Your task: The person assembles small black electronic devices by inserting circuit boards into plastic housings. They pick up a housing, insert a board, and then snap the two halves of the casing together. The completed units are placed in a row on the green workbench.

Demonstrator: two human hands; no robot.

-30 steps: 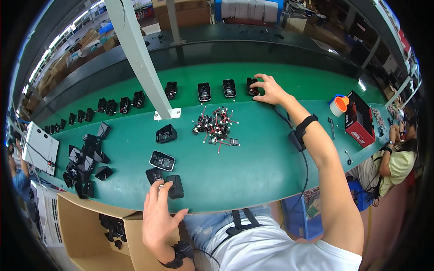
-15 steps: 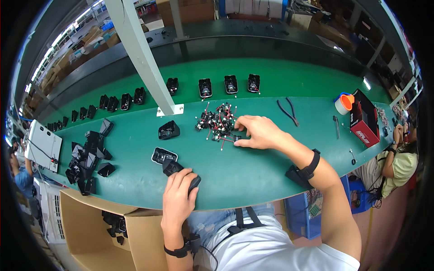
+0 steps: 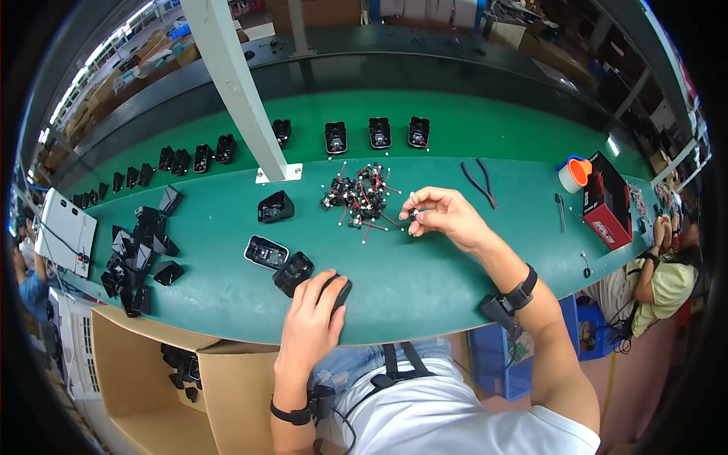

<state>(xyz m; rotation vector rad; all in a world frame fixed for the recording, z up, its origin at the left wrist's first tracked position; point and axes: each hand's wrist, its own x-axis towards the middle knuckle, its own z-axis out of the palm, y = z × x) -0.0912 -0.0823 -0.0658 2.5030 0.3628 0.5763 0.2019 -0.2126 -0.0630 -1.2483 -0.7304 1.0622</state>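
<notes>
My left hand [image 3: 309,322] is curled around a black plastic casing [image 3: 343,291], its fingers partly covering it, near the bench's front edge. Just beyond those fingers lies an open black housing [image 3: 293,271], touching or nearly touching a light-rimmed housing [image 3: 265,253]. My right hand [image 3: 447,218] pinches a small black wired part [image 3: 412,215] between thumb and fingers, held just right of a tangled pile of similar parts [image 3: 356,199] with red and black leads and white plugs. A further black housing [image 3: 275,206] stands left of the pile.
Black angular covers [image 3: 144,246] are heaped at left. Several filled housings [image 3: 379,133] line the bright green strip behind a metal post [image 3: 246,106]. Pliers [image 3: 480,183], an orange-and-white cup [image 3: 575,174] and a red-black box [image 3: 607,201] stand right. A cardboard box [image 3: 152,379] sits below; co-workers flank the bench.
My right hand has drawn away from the pile to the right, bringing a small wired part with it. My left hand, with the casing, has shifted slightly right.
</notes>
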